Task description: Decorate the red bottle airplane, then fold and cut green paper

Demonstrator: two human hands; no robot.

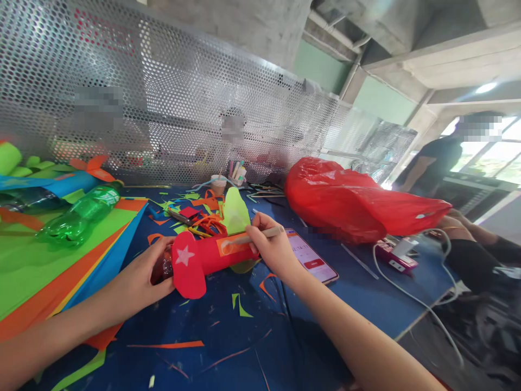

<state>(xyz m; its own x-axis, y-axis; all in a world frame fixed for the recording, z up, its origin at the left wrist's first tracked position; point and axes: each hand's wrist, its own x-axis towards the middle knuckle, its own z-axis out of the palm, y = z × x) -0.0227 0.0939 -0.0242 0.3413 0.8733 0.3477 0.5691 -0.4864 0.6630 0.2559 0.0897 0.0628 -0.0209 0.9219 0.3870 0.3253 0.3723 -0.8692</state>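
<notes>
My left hand is wrapped round the base of a dark plastic bottle lying on its side. Red paper covers the bottle's body. A rounded red fin with a pale star stands out near my left fingers, and a lime-green fin sticks up on the far side. In my right hand is a slim beige pen, held in a pinch. Its front end lies over an orange patch with whitish marks; the exact tip is hard to make out.
Paper scraps and scissors lie behind the bottle. A green bottle rests on coloured sheets at left. At right are a phone, a red plastic bag and a power strip with a cable. Another person stands farther back.
</notes>
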